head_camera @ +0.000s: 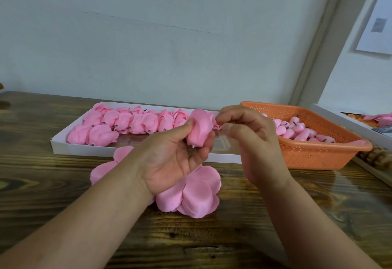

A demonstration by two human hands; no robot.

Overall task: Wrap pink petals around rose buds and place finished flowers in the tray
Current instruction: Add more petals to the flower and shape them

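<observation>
My left hand (171,158) is palm up and grips a pink rose (200,128) wrapped in petals, thumb pressed on its side, a short stem poking out below. My right hand (250,137) is beside the flower's top, thumb and fingers pinched at its upper edge. Under my hands a stack of loose pink petals (197,194) lies on the wooden table. Behind them a white tray (131,153) holds several finished pink flowers (131,123) in rows, filling its left part.
An orange perforated basket (314,154) at the right holds several pink rose buds (301,131). Another white tray (360,124) with pink pieces sits at the far right edge. The wall stands right behind the tray. Bare wooden tabletop (53,183) lies left and near me.
</observation>
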